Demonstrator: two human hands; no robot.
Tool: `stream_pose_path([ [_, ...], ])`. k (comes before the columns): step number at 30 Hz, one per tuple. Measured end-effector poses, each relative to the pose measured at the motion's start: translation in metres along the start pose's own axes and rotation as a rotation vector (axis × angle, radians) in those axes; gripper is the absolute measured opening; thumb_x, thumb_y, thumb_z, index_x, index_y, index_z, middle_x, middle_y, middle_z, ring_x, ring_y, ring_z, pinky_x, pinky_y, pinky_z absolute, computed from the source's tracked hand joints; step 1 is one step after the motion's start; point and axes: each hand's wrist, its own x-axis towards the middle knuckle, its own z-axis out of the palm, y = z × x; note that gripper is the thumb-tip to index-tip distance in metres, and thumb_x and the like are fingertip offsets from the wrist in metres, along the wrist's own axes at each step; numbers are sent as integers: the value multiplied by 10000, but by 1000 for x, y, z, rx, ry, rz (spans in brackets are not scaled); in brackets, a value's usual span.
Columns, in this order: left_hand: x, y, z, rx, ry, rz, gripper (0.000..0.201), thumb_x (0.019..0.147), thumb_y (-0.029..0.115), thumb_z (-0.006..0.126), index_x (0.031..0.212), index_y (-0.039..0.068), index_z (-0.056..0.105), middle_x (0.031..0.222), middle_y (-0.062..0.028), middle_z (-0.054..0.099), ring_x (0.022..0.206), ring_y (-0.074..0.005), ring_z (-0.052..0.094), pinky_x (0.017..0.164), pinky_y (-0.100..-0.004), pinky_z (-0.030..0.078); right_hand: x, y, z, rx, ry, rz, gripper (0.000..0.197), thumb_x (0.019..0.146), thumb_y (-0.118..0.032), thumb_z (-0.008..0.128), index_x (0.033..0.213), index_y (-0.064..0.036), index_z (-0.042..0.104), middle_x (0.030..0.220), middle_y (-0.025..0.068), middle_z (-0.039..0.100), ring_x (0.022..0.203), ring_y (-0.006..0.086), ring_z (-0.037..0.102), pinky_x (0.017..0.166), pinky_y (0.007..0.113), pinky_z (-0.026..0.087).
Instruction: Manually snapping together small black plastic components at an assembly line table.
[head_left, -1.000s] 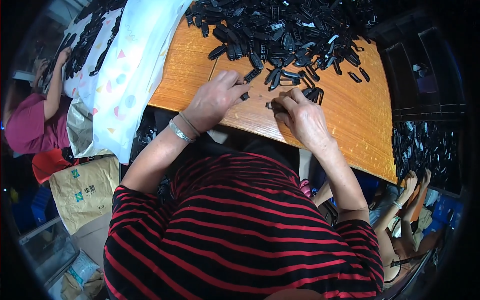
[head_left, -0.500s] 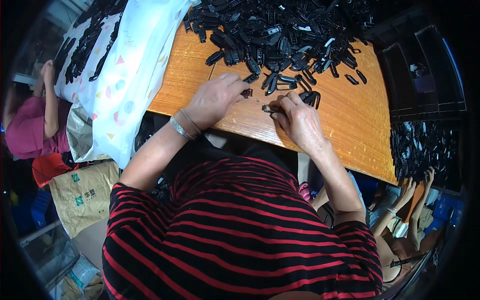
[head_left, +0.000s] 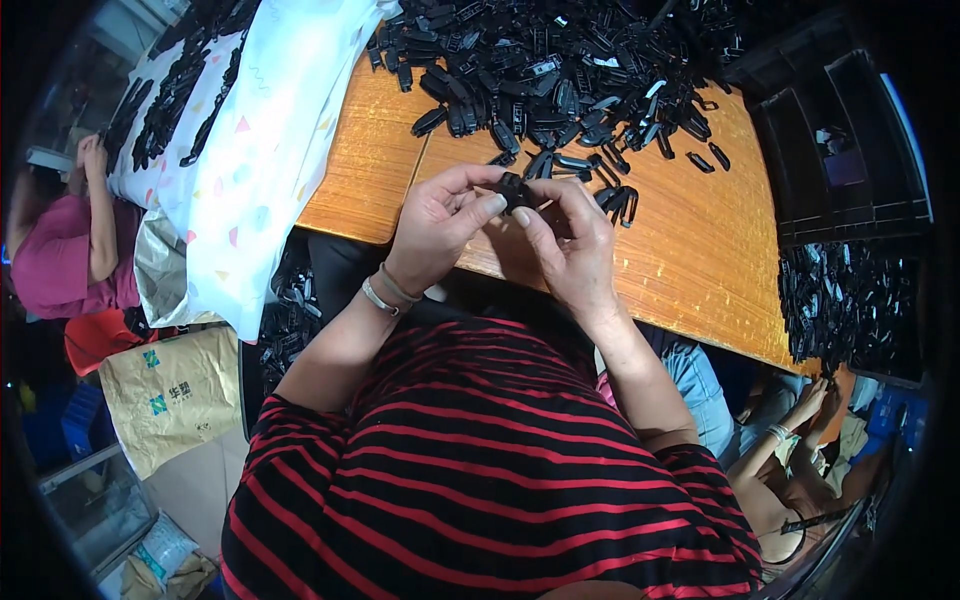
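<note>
Close in front of my chest, above the near edge of the table, my two hands meet at a small black plastic buckle piece (head_left: 514,190). My left hand (head_left: 441,222) pinches its left side between thumb and fingers. From the right, the thumb and fingertips of my right hand (head_left: 577,238) close on the same piece. Fingers cover much of it, so whether it is one part or two joined cannot be made out. Just beyond my fingertips lie several loose black buckle parts (head_left: 573,163), in front of a large heap of them (head_left: 560,70).
The brown wooden table (head_left: 690,270) has a seam on its left. White patterned sheeting (head_left: 285,130) hangs at left. A dark bin of black parts (head_left: 840,310) stands at right. One person (head_left: 75,250) works at far left, another person's arm (head_left: 775,430) shows at lower right.
My hands, apart over the table with a small part in each, have come together and turned thumbs toward me. They now grip one piece between them. Both neighbours' hands have shifted.
</note>
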Motion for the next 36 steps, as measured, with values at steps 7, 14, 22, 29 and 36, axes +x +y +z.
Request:
stream_pose_path([
  [7, -11, -1, 10, 93, 102, 11, 276, 905, 0, 613, 1176, -55, 608, 889, -15, 656, 740, -49, 603, 667, -178, 486, -3, 2, 3, -42, -17, -37, 219, 809, -21, 712, 1012, 3, 631, 847, 82, 579, 678, 160, 578, 595, 268, 459],
  [14, -24, -14, 18, 380, 177, 197, 155, 967, 101, 546, 1044, -9, 624, 822, -9, 585, 648, -46, 507, 568, -179, 406, -18, 5, 26, -220, 85, -163, 339, 745, -35, 738, 1051, -11, 595, 851, 134, 568, 743, 294, 609, 619, 365, 504],
  [22, -25, 9, 12, 185, -43, 0, 296, 1029, 243, 465, 886, 12, 583, 775, -17, 571, 733, -87, 540, 661, -220, 427, -31, -5, 38, -17, -100, 37, 517, 767, -90, 741, 1193, -43, 453, 792, 150, 603, 683, 353, 634, 569, 418, 505],
  [29, -62, 49, -56, 832, -40, -170, 179, 951, 96, 502, 877, -23, 613, 736, -100, 589, 694, -174, 582, 658, -302, 460, -22, 21, -5, -204, -295, -171, 242, 808, -226, 729, 971, -57, 674, 883, 104, 641, 835, 282, 641, 720, 379, 515],
  [36, -92, 74, -82, 1262, 133, 32, 149, 819, 70, 691, 946, -3, 667, 898, -157, 655, 815, -328, 647, 718, -350, 504, 11, 50, -96, -799, -144, -196, 193, 792, -46, 700, 985, -53, 687, 963, 107, 629, 793, 294, 645, 692, 396, 535],
])
